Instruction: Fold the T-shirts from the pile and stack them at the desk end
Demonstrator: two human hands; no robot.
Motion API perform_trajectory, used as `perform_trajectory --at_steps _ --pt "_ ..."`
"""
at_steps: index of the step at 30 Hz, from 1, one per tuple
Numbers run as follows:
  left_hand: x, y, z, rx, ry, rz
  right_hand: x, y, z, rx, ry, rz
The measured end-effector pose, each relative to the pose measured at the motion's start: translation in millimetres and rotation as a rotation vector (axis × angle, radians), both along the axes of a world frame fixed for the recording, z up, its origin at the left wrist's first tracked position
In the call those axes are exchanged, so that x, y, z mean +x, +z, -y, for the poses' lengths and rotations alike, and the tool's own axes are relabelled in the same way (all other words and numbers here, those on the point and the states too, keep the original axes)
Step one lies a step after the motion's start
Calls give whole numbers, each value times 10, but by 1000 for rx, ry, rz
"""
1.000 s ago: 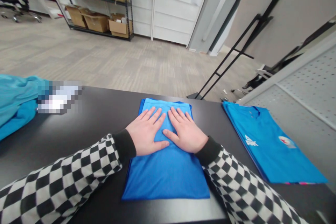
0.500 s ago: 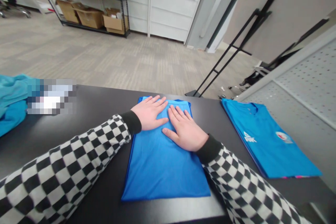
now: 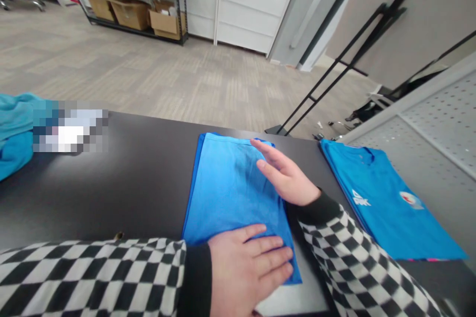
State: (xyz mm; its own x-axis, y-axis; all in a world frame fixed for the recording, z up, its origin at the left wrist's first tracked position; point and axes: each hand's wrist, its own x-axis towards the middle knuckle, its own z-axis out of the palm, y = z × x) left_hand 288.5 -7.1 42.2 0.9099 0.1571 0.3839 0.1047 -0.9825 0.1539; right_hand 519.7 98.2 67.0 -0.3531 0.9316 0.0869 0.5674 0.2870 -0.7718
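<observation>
A folded bright blue cloth garment (image 3: 230, 193) lies flat on the black table (image 3: 130, 178), its long side running away from me. My left hand (image 3: 247, 267) rests flat with fingers apart on the near right corner of the garment, holding nothing. My right hand (image 3: 286, 176) sits at the garment's right edge, partly on it, its fingers spread and pointing to the far left. Both sleeves are black-and-white checked with dark cuffs. The left sleeve hides the table's near left part.
A blue T-shirt (image 3: 386, 203) with a white logo lies flat at the table's right. A crumpled teal garment (image 3: 15, 129) and a pixelated patch (image 3: 70, 131) sit at the far left. A perforated white panel (image 3: 439, 129) stands beyond the right edge.
My left hand has moved from the garment's far end to its near corner. My right hand has shifted right to the garment's edge. The cloth's far part now shows uncovered.
</observation>
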Motion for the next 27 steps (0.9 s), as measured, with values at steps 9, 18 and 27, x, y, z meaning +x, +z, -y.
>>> perform_trajectory --at_steps 9,18,27 --pt "371 -753 247 124 246 247 -746 301 220 -1145 674 -522" --pt "401 -836 189 144 156 260 -915 -37 -184 -1355 422 -747" --pt "364 -876 278 168 212 263 -887 9 -1247 -860 286 -543"
